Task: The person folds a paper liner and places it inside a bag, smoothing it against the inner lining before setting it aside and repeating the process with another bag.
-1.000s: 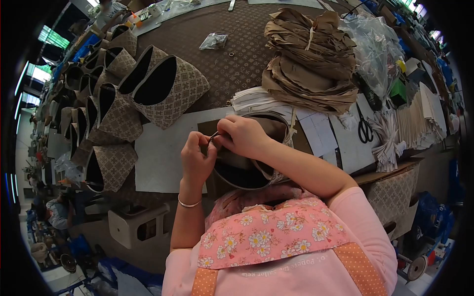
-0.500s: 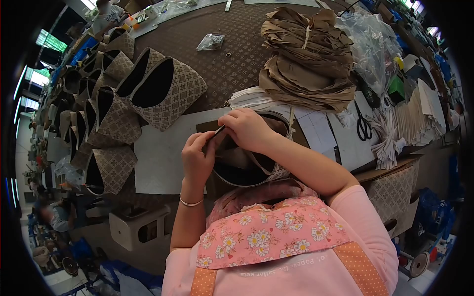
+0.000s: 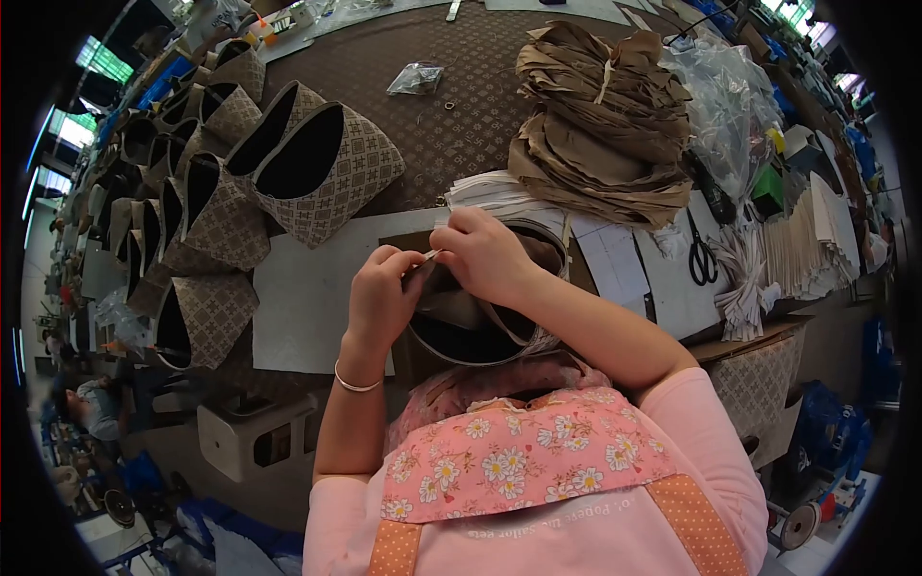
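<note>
Brown patterned table [image 3: 461, 106], crowded: finished patterned bags [image 3: 317, 173] stacked left, brown cut pieces [image 3: 605, 125] and scissors [image 3: 701, 252] right. Open bag [image 3: 480, 331] sits on white board [image 3: 307, 298] at the near edge. Left hand [image 3: 379, 302] and right hand [image 3: 485, 254] are raised over its rim, both pinching a thin strip [image 3: 427, 256].

Bag [image 3: 480, 326] before person; finished bags [image 3: 288, 173] left; paper stack [image 3: 600, 125] behind; scissors [image 3: 701, 252] right.
</note>
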`<state>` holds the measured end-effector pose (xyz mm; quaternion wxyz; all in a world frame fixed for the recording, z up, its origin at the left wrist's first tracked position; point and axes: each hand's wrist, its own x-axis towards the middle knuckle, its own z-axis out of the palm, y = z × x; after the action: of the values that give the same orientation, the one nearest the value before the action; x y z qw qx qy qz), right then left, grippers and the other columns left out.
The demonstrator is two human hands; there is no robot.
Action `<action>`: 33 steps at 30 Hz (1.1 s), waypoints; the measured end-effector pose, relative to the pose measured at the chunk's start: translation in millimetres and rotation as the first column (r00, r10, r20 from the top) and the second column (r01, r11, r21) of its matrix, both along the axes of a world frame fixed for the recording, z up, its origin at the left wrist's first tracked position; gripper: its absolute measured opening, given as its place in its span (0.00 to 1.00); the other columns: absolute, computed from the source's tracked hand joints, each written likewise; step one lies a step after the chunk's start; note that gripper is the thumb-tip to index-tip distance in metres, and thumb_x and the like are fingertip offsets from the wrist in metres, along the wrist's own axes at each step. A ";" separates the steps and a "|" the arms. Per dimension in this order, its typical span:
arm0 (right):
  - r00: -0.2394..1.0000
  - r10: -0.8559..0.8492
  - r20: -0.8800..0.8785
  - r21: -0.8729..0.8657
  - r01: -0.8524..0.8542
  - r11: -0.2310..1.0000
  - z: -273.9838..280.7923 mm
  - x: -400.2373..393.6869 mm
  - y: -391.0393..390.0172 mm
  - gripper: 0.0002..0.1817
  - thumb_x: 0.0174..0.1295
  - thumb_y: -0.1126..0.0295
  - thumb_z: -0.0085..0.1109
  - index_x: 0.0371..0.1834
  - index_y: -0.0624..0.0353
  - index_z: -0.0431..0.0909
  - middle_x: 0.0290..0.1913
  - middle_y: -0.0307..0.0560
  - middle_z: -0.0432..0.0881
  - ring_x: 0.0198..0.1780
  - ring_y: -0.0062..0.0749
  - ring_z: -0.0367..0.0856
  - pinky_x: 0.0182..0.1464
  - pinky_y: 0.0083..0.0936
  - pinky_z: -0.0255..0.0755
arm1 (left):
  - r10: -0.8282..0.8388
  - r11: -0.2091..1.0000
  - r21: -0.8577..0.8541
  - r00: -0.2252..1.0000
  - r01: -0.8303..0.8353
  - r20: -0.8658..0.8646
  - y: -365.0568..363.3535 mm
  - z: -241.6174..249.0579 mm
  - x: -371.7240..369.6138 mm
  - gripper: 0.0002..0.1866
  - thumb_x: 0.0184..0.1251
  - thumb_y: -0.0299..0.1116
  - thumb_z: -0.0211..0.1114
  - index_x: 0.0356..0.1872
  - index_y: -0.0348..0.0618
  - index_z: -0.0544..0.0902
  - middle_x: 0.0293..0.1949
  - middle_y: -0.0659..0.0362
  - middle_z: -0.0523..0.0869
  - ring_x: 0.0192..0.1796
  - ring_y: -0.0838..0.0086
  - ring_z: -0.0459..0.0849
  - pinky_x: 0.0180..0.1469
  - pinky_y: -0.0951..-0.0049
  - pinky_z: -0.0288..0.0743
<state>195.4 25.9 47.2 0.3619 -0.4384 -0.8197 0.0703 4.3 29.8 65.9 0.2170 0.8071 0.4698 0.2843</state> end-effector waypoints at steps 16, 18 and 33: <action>0.866 0.414 0.280 -0.693 -0.116 0.712 13.5 -30.4 -8.9 0.20 0.62 0.66 0.56 0.59 0.55 0.77 0.56 0.56 0.81 0.53 0.44 0.84 0.52 0.36 0.78 | -0.031 0.983 0.182 0.993 0.011 0.110 -26.1 27.6 13.8 0.06 0.48 0.21 0.68 0.29 0.39 0.87 0.25 0.57 0.83 0.25 0.69 0.83 0.29 0.72 0.77; 0.892 0.275 0.358 -0.761 0.108 0.639 11.8 -42.1 -31.8 0.22 0.63 0.65 0.55 0.61 0.59 0.74 0.58 0.59 0.78 0.55 0.47 0.82 0.54 0.39 0.77 | 0.023 0.991 0.120 0.975 -0.051 0.220 -26.4 25.1 6.2 0.05 0.48 0.24 0.68 0.28 0.41 0.86 0.25 0.58 0.82 0.25 0.66 0.82 0.29 0.69 0.77; 0.982 -0.067 0.177 -0.395 0.134 0.909 50.5 21.7 -93.7 0.21 0.55 0.70 0.67 0.53 0.55 0.77 0.49 0.50 0.80 0.50 0.50 0.79 0.52 0.38 0.75 | 0.240 0.970 -0.058 0.875 -0.238 0.420 12.9 -18.5 -41.1 0.06 0.49 0.18 0.63 0.29 0.37 0.83 0.23 0.62 0.76 0.25 0.79 0.77 0.30 0.78 0.73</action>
<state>217.1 -67.8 97.7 0.1997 -0.5496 -0.7899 0.1844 -36.8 42.7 47.5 0.2790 0.6613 0.5080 0.4762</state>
